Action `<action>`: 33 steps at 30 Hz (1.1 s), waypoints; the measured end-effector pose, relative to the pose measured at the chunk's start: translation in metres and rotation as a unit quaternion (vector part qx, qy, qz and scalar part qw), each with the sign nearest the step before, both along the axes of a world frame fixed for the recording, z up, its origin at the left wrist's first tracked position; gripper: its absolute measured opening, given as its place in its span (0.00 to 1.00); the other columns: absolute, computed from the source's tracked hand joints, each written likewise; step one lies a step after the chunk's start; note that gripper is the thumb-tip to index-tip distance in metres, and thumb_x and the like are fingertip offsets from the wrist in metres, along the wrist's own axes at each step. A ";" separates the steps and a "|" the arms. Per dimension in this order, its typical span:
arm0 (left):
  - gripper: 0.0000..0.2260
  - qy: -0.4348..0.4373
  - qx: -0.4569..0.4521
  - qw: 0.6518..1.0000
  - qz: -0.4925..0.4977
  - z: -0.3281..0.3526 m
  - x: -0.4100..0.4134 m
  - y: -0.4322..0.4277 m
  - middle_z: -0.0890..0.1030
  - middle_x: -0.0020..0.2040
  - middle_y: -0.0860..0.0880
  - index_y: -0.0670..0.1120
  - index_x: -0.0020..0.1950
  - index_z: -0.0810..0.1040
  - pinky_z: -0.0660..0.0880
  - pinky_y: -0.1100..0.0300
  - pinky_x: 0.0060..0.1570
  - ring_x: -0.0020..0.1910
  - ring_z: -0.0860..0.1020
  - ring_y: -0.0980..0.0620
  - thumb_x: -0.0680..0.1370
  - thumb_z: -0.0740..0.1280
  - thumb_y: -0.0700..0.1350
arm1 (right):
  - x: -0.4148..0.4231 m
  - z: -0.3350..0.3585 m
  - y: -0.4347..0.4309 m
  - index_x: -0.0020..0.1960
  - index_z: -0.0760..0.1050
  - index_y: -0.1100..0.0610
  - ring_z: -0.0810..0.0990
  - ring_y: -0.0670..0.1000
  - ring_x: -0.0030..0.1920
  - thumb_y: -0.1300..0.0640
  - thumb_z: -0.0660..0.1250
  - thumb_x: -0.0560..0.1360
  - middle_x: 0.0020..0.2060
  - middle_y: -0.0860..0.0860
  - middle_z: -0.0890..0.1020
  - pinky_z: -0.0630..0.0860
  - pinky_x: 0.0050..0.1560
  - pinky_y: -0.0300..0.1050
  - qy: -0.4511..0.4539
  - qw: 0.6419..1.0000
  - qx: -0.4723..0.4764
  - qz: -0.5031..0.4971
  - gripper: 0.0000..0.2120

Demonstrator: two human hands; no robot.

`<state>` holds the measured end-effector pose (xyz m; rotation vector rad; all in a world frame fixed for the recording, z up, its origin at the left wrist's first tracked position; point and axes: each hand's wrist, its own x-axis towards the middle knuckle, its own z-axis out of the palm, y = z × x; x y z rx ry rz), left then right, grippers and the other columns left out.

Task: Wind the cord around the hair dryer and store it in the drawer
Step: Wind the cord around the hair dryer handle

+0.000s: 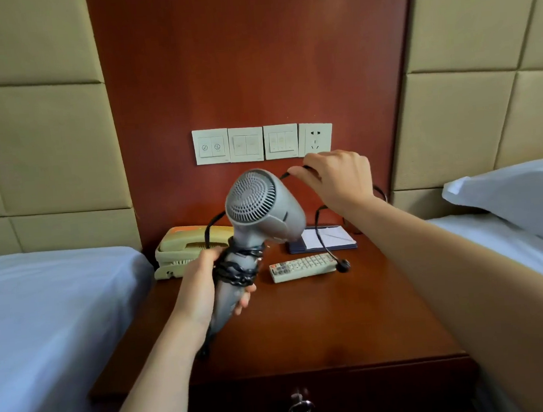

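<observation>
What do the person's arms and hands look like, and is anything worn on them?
Both arms are bare as far as the picture shows: no sleeve on the left forearm or the right forearm. The left hand and the right hand wear no gloves, and no ring, watch or bracelet shows.

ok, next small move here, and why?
Probably carry the right hand down around the hair dryer handle for another wrap. It pinches the cord; the left hand grips the handle, several turns on it, but slack trails to the plug lying on the nightstand. The drawer is shut.
</observation>
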<state>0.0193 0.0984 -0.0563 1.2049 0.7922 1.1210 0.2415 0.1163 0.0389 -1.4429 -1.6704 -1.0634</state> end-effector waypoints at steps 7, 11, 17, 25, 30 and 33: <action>0.25 -0.009 -0.021 1.000 -0.015 -0.003 0.002 -0.005 0.75 0.25 0.39 0.34 0.37 0.76 0.64 0.64 0.18 0.18 0.70 0.48 0.80 0.50 0.51 | 0.012 -0.059 -0.020 0.29 0.69 0.56 0.73 0.55 0.22 0.43 0.58 0.75 0.21 0.50 0.74 0.46 0.26 0.33 0.011 1.000 -0.022 -0.012 0.21; 0.26 0.030 -0.019 0.999 -0.026 -0.006 0.006 -0.013 0.76 0.25 0.37 0.34 0.33 0.77 0.64 0.63 0.21 0.19 0.70 0.46 0.80 0.52 0.50 | 0.027 -0.083 -0.033 0.35 0.75 0.57 0.79 0.60 0.29 0.44 0.60 0.76 0.27 0.54 0.79 0.55 0.27 0.40 -0.008 0.992 -0.095 -0.077 0.20; 0.27 -0.067 -0.043 0.995 -0.060 -0.002 0.022 -0.014 0.74 0.25 0.40 0.35 0.36 0.75 0.65 0.65 0.18 0.18 0.69 0.49 0.80 0.49 0.53 | 0.024 -0.112 -0.049 0.41 0.79 0.56 0.82 0.60 0.39 0.44 0.62 0.76 0.35 0.55 0.83 0.50 0.26 0.41 -0.027 0.976 -0.190 -0.104 0.17; 0.22 -0.078 -0.068 0.994 0.039 -0.006 0.039 -0.009 0.76 0.24 0.43 0.36 0.39 0.76 0.66 0.66 0.18 0.18 0.70 0.51 0.78 0.51 0.50 | 0.030 -0.145 -0.084 0.26 0.75 0.53 0.74 0.49 0.20 0.46 0.78 0.62 0.19 0.48 0.74 0.42 0.26 0.32 -0.098 0.973 -0.176 -0.110 0.16; 0.20 0.050 -0.071 0.981 0.173 -0.015 0.035 -0.003 0.78 0.25 0.41 0.34 0.39 0.78 0.67 0.64 0.19 0.16 0.71 0.49 0.78 0.55 0.48 | 0.032 -0.138 -0.102 0.31 0.74 0.51 0.74 0.48 0.22 0.45 0.58 0.75 0.22 0.47 0.74 0.50 0.21 0.36 -0.092 0.989 -0.117 -0.015 0.18; 0.21 0.088 -0.089 0.974 0.190 -0.021 0.031 -0.004 0.78 0.23 0.42 0.34 0.38 0.78 0.68 0.65 0.19 0.15 0.71 0.49 0.78 0.57 0.49 | 0.025 -0.124 -0.111 0.33 0.75 0.52 0.74 0.49 0.23 0.47 0.57 0.76 0.24 0.47 0.75 0.61 0.19 0.40 -0.101 0.990 -0.082 0.055 0.17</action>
